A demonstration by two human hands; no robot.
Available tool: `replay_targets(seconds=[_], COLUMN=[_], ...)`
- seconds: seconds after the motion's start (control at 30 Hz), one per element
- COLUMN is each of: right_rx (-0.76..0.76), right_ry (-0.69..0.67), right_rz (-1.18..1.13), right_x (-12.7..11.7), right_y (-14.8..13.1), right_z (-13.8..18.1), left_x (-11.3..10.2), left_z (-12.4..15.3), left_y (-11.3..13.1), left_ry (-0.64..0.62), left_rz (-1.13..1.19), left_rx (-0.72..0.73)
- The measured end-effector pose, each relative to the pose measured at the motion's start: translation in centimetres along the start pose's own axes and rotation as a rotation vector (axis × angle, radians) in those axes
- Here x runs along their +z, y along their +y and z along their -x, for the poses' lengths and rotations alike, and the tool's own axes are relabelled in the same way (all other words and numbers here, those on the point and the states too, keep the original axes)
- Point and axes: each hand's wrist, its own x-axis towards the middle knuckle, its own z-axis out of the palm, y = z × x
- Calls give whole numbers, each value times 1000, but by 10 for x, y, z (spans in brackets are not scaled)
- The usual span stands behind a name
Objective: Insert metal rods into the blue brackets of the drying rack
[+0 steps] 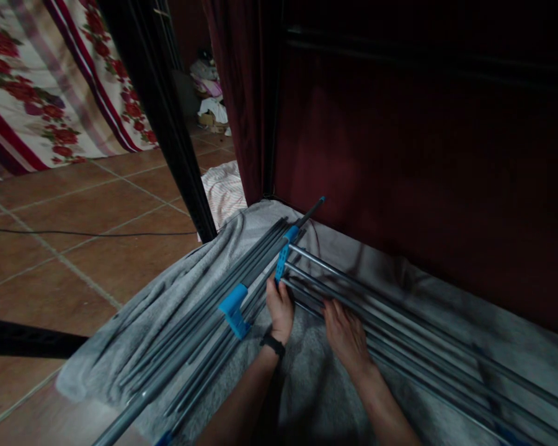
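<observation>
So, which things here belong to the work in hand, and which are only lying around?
In hand:
left hand, right hand, grey rods, blue connectors, grey blanket under them.

Lying about:
floral sheet, black cable, striped cloth, clothes pile.

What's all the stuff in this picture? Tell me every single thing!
rods: many, grey, lying on the blanket
clips: several, blue, on the rods
blanket: one, grey, under the rods
floor: brown tiles, left
cable: one, black, across the floor
sheet: one, white with red flowers, top left
curtain: dark red, behind
pole: one, black, slanting
wristband: one, black, left wrist
left hand: grips rods
right hand: rests on rods
</observation>
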Motion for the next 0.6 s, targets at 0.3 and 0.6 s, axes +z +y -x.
replay_targets(seconds=[0.3, 0.6], right_rx=[4, 13], right_ry=[-11, -59], right_rz=[-17, -25], right_x=[-6, -4], right_y=[2, 4], right_z=[-4, -5], left_x=[2, 2], left_z=[0, 1], left_y=[1, -4], left_ry=[5, 6], left_rz=[-8, -21], left_rx=[1, 12])
